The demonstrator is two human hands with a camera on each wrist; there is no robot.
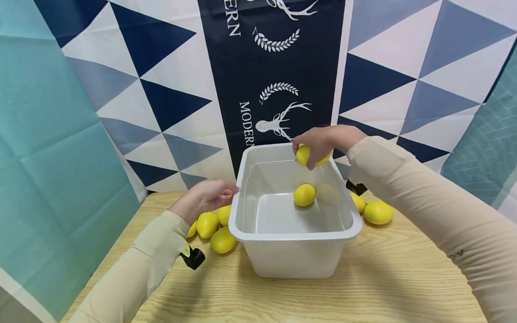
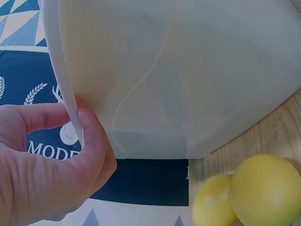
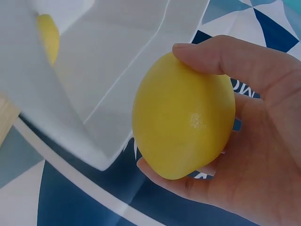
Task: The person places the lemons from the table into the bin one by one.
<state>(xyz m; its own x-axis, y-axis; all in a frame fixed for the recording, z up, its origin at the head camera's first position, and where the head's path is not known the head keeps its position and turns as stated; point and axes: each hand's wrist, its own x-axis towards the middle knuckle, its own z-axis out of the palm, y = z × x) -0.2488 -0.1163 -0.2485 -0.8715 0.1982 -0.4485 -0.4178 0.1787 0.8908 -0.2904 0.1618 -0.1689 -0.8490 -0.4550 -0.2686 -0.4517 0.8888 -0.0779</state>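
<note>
My right hand (image 1: 322, 141) grips a yellow lemon (image 3: 181, 117) over the far right part of a white plastic bin (image 1: 287, 237). In the right wrist view the thumb lies on one side of the fruit and the fingers curl round the other. Inside the bin, a single lemon (image 1: 304, 195) rests on the floor toward the right wall. At the left side, my left hand (image 1: 210, 195) pinches the bin's rim (image 2: 63, 70) between thumb and fingers.
Several lemons (image 1: 207, 224) lie on the wooden table (image 1: 289, 303) left of the bin. Others, such as one lemon (image 1: 378, 212), sit to its right, partly behind the right forearm. A patterned cloth (image 1: 170, 88) hangs behind the table.
</note>
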